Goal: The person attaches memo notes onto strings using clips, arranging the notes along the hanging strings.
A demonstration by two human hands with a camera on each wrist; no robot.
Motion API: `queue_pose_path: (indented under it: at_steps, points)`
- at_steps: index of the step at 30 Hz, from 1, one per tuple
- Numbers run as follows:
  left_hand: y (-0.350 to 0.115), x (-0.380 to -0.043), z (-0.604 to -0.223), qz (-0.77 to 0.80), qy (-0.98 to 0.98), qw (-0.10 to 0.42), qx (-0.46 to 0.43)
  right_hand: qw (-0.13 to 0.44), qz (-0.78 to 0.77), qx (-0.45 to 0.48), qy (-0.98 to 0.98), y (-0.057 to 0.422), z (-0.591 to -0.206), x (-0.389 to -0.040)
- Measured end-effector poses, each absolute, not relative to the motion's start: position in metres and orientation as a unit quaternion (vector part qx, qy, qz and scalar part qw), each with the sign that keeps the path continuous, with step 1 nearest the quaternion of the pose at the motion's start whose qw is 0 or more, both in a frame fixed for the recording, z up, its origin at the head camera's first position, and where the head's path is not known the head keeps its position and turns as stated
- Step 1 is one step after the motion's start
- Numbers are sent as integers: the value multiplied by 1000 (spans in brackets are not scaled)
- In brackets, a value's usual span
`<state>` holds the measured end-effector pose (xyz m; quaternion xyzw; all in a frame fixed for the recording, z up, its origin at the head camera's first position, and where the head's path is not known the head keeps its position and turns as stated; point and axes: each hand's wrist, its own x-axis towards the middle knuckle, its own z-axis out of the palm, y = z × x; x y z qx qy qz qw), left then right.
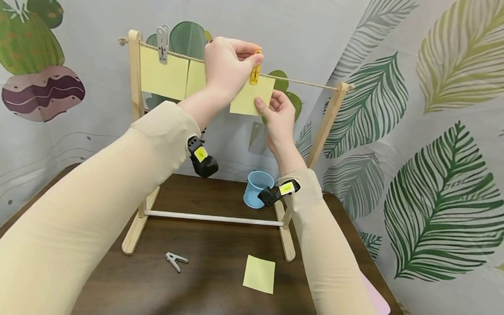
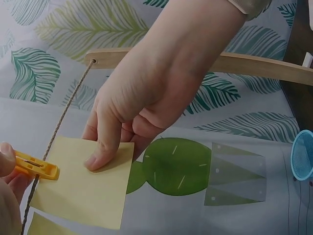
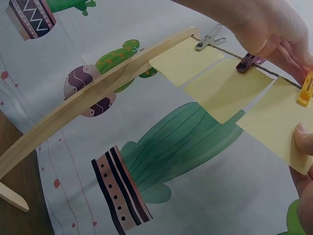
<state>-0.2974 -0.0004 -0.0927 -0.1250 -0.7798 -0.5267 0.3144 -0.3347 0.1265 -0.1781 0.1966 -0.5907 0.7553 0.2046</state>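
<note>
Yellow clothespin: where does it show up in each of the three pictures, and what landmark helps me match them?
Head: yellow clothespin, upper centre.
Left wrist: yellow clothespin, far left, below middle.
Right wrist: yellow clothespin, right edge, above middle.
Shared landmark: the stretched rope.

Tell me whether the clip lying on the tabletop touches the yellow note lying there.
No, the head view shows the pale clip apart from the yellow note, with bare tabletop between them.

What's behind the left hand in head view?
Behind the left hand: rope and the middle yellow note. Its left part shows; the rest is covered, but the right wrist view shows its maroon clip.
</note>
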Motion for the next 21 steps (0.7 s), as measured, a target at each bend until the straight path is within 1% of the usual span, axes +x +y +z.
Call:
queue_pose_path:
  at_steps: [12,21]
  points:
    - [-4,-297,-96,-499,-797,312,-133,200,758,191,-591,125,-178,-333]
    - [-7,-295,-97,-511,-796,293,-139,192,758,186,-594,126,-179,-335]
